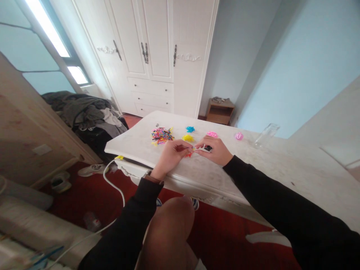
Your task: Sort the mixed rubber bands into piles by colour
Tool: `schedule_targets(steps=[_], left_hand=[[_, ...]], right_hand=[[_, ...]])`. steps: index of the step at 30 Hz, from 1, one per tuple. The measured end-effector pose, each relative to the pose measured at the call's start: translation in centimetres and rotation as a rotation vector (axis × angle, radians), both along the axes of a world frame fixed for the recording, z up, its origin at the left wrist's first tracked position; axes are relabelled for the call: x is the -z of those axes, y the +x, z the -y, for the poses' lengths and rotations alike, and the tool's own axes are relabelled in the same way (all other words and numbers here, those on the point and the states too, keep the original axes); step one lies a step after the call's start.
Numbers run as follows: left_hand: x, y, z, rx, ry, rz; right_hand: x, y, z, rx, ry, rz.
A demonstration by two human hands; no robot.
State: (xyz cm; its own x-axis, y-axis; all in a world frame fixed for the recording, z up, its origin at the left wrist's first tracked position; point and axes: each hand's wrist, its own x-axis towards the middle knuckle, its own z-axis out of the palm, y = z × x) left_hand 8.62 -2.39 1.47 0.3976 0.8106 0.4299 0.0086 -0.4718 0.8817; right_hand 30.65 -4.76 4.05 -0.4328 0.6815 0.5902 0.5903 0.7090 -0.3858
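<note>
My left hand [174, 153] and my right hand [215, 149] meet over the table, thumbs and fingers pinched close together. Between the fingertips is something too small to make out. A mixed pile of thin, many-coloured pieces [162, 135], which look like small rubber bands, lies beyond my left hand. Sorted by colour around my hands are a blue heap [190, 129], a yellow heap [188, 138], a pink heap [212, 134], a black heap [208, 148] and a red heap [188, 154]. My hands partly cover the black and red heaps.
Farther right on the white table [281, 165] are a pink bundle [239, 136] and a clear glass container [267, 134]. A single dark loop [157, 125] lies behind the mixed pile. A white cable [112, 183] hangs at the table's left corner. A white wardrobe [157, 45] stands behind.
</note>
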Motion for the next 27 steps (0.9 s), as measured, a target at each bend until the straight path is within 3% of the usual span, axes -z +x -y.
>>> schedule_targets(steps=[8, 20, 27], left_hand=[[0.16, 0.09, 0.56, 0.016, -0.078, 0.086], [0.29, 0.05, 0.47, 0.001, -0.05, 0.078], [0.26, -0.14, 0.42, -0.023, -0.086, 0.098]], right_hand=[[-0.04, -0.35, 0.41, -0.049, -0.038, -0.011], [0.04, -0.78, 0.77, -0.007, -0.111, -0.056], [-0.08, -0.79, 0.77, 0.046, -0.051, -0.079]])
